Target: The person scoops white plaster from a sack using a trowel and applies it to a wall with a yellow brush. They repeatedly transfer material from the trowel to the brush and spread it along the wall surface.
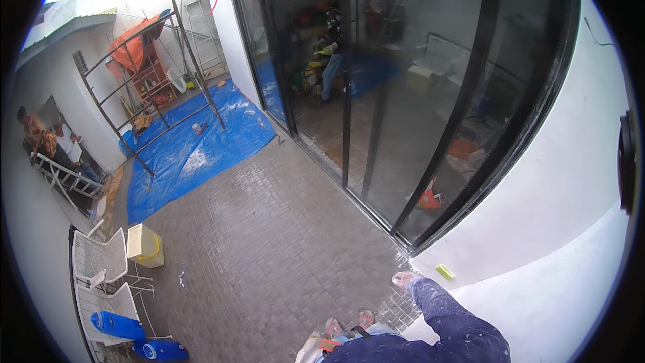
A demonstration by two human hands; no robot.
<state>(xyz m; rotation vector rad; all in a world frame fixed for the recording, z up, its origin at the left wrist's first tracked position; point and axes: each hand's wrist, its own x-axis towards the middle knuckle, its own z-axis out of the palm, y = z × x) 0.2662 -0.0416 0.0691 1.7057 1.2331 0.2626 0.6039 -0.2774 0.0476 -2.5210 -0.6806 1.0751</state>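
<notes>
My right hand (403, 279) reaches out on a blue, paint-speckled sleeve (449, 314) to the white wall (537, 215), close to the bottom corner of the black door frame (430, 228). The hand is small and pale in the picture, and I cannot tell whether it holds anything. A small yellow-green object (444, 271) sits on the wall just right of the hand. My feet (349, 324) show far below on the paved floor. My left hand is out of view.
Sliding glass doors (403, 107) with black frames fill the middle. A blue tarp (195, 148) and a metal scaffold (151, 87) lie beyond the grey pavers (269, 242). White chairs (101, 262), a pale bin (145, 245) and blue cylinders (117, 326) stand at left. Two people (50, 141) sit by a ladder.
</notes>
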